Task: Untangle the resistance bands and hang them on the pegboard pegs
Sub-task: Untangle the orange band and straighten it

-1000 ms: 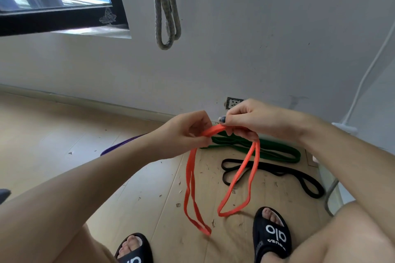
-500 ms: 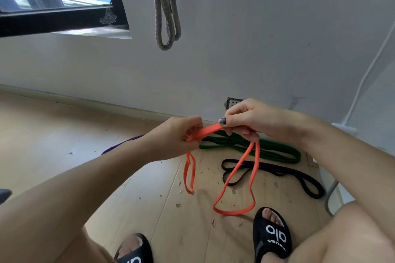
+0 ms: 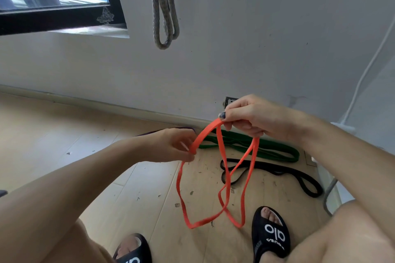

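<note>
The orange band (image 3: 222,168) is a thin flat loop held up in the air at two spots along its top, an arc stretched between them; below, its strands hang in long loops that cross each other and end just above the floor. The green band (image 3: 275,151), wider and flat, lies doubled on the floor by the wall, at two o'clock from the orange loops. The black band (image 3: 299,177) lies on the floor just nearer than the green one, partly twisted. A purple band (image 3: 183,128) shows only as a sliver at eleven o'clock. A grey band (image 3: 164,6) hangs against the wall at twelve o'clock.
</note>
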Demonstrator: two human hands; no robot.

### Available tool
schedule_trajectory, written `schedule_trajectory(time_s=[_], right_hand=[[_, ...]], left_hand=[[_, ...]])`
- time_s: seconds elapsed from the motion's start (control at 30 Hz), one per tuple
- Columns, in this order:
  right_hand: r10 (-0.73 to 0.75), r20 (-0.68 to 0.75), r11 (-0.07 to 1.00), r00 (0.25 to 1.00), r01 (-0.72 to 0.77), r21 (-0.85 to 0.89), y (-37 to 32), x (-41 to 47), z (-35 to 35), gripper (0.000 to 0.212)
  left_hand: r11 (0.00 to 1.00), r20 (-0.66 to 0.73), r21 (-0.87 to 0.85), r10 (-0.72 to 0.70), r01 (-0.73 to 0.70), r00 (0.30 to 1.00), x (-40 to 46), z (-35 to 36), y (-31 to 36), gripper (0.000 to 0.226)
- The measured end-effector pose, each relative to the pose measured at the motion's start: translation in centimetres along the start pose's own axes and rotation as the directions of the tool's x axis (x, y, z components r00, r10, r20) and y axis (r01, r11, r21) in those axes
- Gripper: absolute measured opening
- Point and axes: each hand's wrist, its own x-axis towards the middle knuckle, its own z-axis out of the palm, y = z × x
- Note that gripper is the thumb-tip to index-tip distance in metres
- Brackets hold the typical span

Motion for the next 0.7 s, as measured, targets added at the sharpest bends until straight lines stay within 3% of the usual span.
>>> schedule_trajectory(time_s=[0.1,0.23,0.57,0.7], right_hand=[[-0.003,0.034,1.000,0.999,0.002,0.006,-0.1,0.1,0.3,0.032],[0.005,0.051,1.000,0.999,-0.005,0.004,-0.3,0.1,0.4,0.033],[0.016,0.026,1.000,1.000,-0.016,0.005,-0.5,0.1,0.5,0.032],[0.017,0.026,1.000,1.000,-0.017,-0.004,-0.5,0.1,0.4,0.032]], left_hand=[[0.980,-0.061,-0.158,0.114,-0.122,0.992,-0.5,-0.2,1.2,0.035],[0.921,-0.166,-0.317,0.180,-0.225,0.970,-1.0,-0.5,3.5,0.031],[0.837,-0.195,-0.497,0.152,-0.231,0.969,-0.5,0.1,4.1,0.026],[0.844,-0.200,-0.494,0.124,-0.209,0.972,-0.7,-0.1,4.4,0.025]])
